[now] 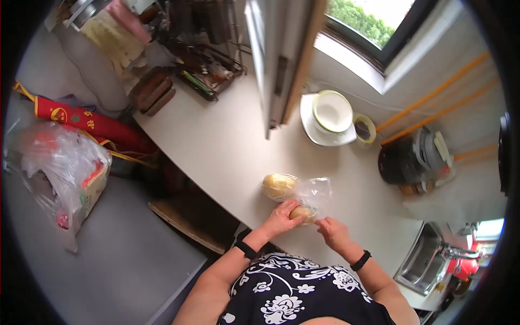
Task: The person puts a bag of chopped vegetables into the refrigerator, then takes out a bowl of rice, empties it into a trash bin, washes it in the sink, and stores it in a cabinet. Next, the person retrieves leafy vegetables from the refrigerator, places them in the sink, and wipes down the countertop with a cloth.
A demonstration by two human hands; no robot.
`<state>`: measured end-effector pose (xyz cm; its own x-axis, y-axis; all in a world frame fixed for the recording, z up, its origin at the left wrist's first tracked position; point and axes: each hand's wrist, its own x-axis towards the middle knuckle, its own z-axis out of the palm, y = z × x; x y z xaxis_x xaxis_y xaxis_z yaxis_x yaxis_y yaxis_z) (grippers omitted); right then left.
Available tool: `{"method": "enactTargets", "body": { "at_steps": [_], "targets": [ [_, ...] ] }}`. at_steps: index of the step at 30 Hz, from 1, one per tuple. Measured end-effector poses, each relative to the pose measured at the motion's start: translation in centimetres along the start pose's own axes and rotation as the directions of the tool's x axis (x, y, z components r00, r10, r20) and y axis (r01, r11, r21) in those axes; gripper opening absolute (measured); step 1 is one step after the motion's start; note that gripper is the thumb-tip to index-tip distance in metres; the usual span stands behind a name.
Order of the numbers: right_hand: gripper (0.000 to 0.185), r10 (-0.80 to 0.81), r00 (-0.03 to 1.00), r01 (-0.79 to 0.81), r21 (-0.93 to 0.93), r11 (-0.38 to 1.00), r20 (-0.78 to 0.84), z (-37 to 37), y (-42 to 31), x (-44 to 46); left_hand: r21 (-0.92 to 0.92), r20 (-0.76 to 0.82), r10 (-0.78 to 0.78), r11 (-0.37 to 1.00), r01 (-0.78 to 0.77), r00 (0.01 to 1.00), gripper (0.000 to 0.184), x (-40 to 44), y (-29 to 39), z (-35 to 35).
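My left hand (pixel 280 218) is wrapped over a yellowish, roundish item (pixel 301 213) in clear plastic near the counter's front edge. Close to its right side, my right hand (pixel 333 233) has its fingers pinched together at the edge of the plastic. A larger yellow item (pixel 280 185) in clear wrap lies just beyond my left hand. Loose, crumpled clear plastic (pixel 316 190) spreads behind the smaller item. Both items are too small to identify.
White bowls (pixel 332 111) and a small container (pixel 364 129) stand at the back. A dark appliance (pixel 402 162) and sink (pixel 425 254) are to the right. At left are a rack (pixel 208 73), brown holder (pixel 151 91) and plastic bag (pixel 67 168). An open window sash (pixel 290 70) overhangs the counter.
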<state>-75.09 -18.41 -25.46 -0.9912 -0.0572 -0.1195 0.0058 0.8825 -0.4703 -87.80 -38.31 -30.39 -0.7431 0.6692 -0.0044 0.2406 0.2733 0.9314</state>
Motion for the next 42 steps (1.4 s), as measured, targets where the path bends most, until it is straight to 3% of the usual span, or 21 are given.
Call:
{"method": "enactTargets", "body": {
  "at_steps": [2, 4, 8, 9, 11, 15, 17, 18, 19, 20, 23, 24, 25, 27, 32, 34, 36, 37, 40, 41, 42],
  "targets": [
    [0.019, 0.035, 0.998, -0.037, -0.045, 0.998, -0.047, -1.1, 2.4, -3.3, 0.061, 0.047, -0.024, 0.998, 0.021, 0.999, 0.042, -1.1, 1.4, 2.6],
    [0.014, 0.059, 0.987, -0.076, -0.107, 0.991, -0.15, -2.2, 5.2, -6.4, 0.038, 0.167, -0.313, 0.949, 0.312, 0.935, 0.043, -1.9, 3.0, 4.3],
    [0.014, 0.113, 0.951, -0.162, -0.15, 0.975, -0.289, -4.2, 8.9, -11.2, 0.05, 0.105, -0.173, 0.984, 0.168, 0.979, 0.037, -3.5, 2.1, 7.6],
    [0.014, 0.118, 0.95, -0.165, -0.146, 0.975, -0.288, -4.7, 9.6, -12.0, 0.052, 0.11, -0.176, 0.984, 0.171, 0.978, 0.037, -3.9, 1.0, 8.4],
    [0.013, 0.163, 0.893, -0.243, -0.144, 0.959, -0.42, -6.0, 10.6, -13.4, -0.172, -0.006, -0.205, 0.964, 0.201, 0.979, 0.04, -4.5, -0.1, 9.6],
    [0.02, 0.198, 0.865, -0.26, -0.075, 0.963, -0.462, -8.1, 10.5, -15.2, -0.156, -0.185, -0.245, 0.963, 0.218, 0.952, 0.043, -3.4, 5.7, 7.9],
    [0.023, 0.192, 0.842, -0.266, -0.08, 0.961, -0.504, -9.2, 8.8, -15.3, 0.133, -0.296, -0.066, 0.985, 0.11, 0.953, 0.047, -2.5, 11.2, 6.8],
    [0.025, 0.172, 0.829, -0.258, -0.092, 0.962, -0.533, -9.7, 7.7, -15.5, 0.13, -0.275, -0.058, 0.987, 0.097, 0.96, 0.047, -1.9, 13.1, 6.9],
    [0.025, 0.184, 0.822, -0.277, -0.096, 0.956, -0.54, -10.2, 6.5, -15.6, 0.36, -0.166, 0.234, 0.919, -0.162, 0.958, 0.044, -1.2, 14.9, 7.3],
    [0.027, 0.167, 0.82, -0.255, -0.088, 0.963, -0.548, -10.7, 5.3, -15.7, 0.537, -0.004, 0.484, 0.739, -0.406, 0.875, 0.041, -0.6, 15.9, 7.9],
    [0.029, 0.153, 0.802, -0.201, -0.02, 0.979, -0.578, -10.2, 3.8, -15.6, 0.552, 0.165, 0.564, 0.627, -0.55, 0.809, 0.029, 1.4, 13.8, 10.2],
    [0.029, 0.156, 0.789, -0.162, 0.043, 0.986, -0.595, -10.0, 3.6, -15.5, 0.47, 0.125, 0.52, 0.719, -0.512, 0.845, 0.015, 1.8, 14.4, 10.1],
    [0.029, 0.16, 0.785, -0.171, 0.039, 0.984, -0.598, -10.0, 3.3, -15.4, 0.462, 0.128, 0.526, 0.718, -0.52, 0.84, 0.015, 2.0, 15.0, 10.0],
    [0.029, 0.189, 0.871, -0.177, 0.069, 0.982, -0.453, -9.8, 2.4, -14.9, 0.152, -0.163, 0.364, 0.928, -0.341, 0.917, 0.008, 1.9, 16.7, 9.1],
    [0.028, 0.088, 0.805, -0.143, -0.048, 0.989, -0.587, -10.0, -1.3, -12.2, 0.021, -0.346, 0.506, 0.846, -0.533, 0.79, 0.007, 2.1, 20.5, 4.9],
    [0.029, 0.065, 0.778, -0.161, -0.098, 0.982, -0.625, -11.7, -2.9, -11.6, -0.124, -0.286, 0.432, 0.868, -0.48, 0.855, 0.006, 1.2, 21.5, 4.1],
    [0.029, 0.019, 0.676, -0.002, 0.024, 1.0, -0.737, -12.8, -4.2, -11.1, -0.357, -0.152, 0.273, 0.881, -0.311, 0.95, 0.006, 0.8, 21.8, 3.6],
    [0.029, 0.023, 0.675, -0.005, 0.026, 1.0, -0.737, -12.7, -4.5, -10.5, -0.358, -0.148, 0.273, 0.881, -0.309, 0.95, 0.006, 0.5, 22.1, 3.5],
    [0.015, -0.054, 0.847, 0.193, 0.21, 0.958, -0.529, -10.5, -3.7, -8.2, -0.615, 0.071, 0.146, 0.785, -0.071, 0.987, 0.012, 0.2, 23.5, 3.4],
    [0.015, -0.05, 0.845, 0.188, 0.208, 0.96, -0.533, -8.8, -2.3, -8.2, -0.616, 0.077, 0.15, 0.784, -0.072, 0.986, 0.012, 0.1, 23.7, 3.1],
    [0.012, -0.02, 0.958, 0.035, 0.047, 0.998, -0.287, -7.1, -0.5, -9.0, -0.668, 0.093, 0.122, 0.743, -0.029, 0.988, 0.016, 0.0, 23.8, 2.5]
  ]
}}
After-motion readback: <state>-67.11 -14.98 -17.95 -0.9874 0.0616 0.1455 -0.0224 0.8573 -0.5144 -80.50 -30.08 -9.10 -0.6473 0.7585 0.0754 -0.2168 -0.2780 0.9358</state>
